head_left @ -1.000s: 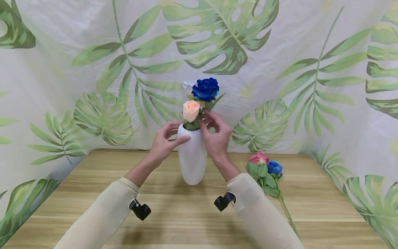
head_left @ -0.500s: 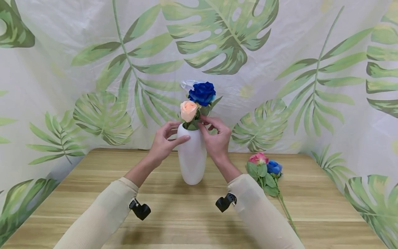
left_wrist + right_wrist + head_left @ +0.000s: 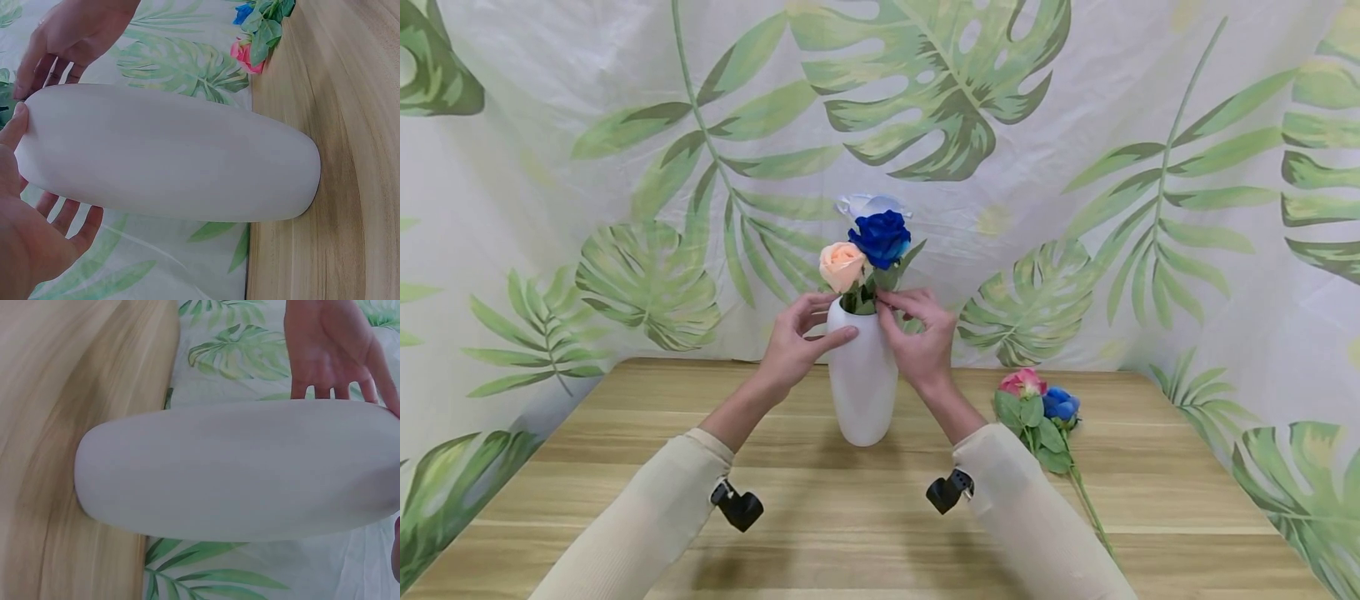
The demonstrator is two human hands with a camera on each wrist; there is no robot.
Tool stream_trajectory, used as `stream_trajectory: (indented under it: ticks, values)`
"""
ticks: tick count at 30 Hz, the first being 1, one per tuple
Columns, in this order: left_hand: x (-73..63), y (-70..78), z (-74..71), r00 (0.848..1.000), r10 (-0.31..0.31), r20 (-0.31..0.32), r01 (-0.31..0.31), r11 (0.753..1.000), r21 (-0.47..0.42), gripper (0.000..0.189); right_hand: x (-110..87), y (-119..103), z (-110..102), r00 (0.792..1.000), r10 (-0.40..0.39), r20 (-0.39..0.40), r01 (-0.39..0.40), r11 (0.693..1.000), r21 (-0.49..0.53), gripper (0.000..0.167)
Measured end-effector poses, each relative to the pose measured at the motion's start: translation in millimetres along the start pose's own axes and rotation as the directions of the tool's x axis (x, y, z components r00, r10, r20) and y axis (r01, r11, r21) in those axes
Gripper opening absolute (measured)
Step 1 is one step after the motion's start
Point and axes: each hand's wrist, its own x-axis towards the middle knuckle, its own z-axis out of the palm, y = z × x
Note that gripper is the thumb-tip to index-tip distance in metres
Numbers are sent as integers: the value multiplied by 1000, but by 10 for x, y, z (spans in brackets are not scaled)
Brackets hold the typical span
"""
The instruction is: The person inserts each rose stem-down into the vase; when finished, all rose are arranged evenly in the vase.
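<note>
A tall white vase (image 3: 863, 375) stands upright on the table. My left hand (image 3: 801, 337) grips it near the rim, with the thumb on its front and the fingers around its left side. A dark blue rose (image 3: 882, 237) is in the vase mouth, and my right hand (image 3: 925, 337) pinches its stem or leaves at the right of the rim. Beside it a peach rose (image 3: 842, 265) leans left, while a whitish flower (image 3: 868, 203) shows partly behind. The stems inside the vase are hidden. In the left wrist view, the vase (image 3: 169, 153) fills the middle.
On the wooden table (image 3: 820, 517), right of the vase, lie a pink rose (image 3: 1022, 382) and a lighter blue rose (image 3: 1062, 404) with green leaves and long stems. A leaf-printed cloth (image 3: 760, 92) hangs behind the table.
The dark blue rose has moved down and left with my right fingers, which are lower at the rim. The peach rose has shifted left, and more of the whitish flower shows. My left hand stays put.
</note>
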Motion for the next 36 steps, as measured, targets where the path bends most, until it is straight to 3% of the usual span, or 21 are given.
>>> stream_trajectory:
  ticks: [26, 31, 36]
  values:
    - [2, -11, 16, 1000, 24, 0, -24, 1000, -7, 49, -129, 10, -30, 995, -45, 85, 52, 995, -84, 19]
    - [-3, -17, 11, 1000, 20, -1, -20, 1000, -4, 49, -159, -4, -66, 993, -9, 121, 21, 995, -95, 23]
    - [1, -16, -2, 1000, 13, 0, -13, 1000, -3, 50, -164, -19, -142, 984, 67, 166, -58, 996, -62, 28]
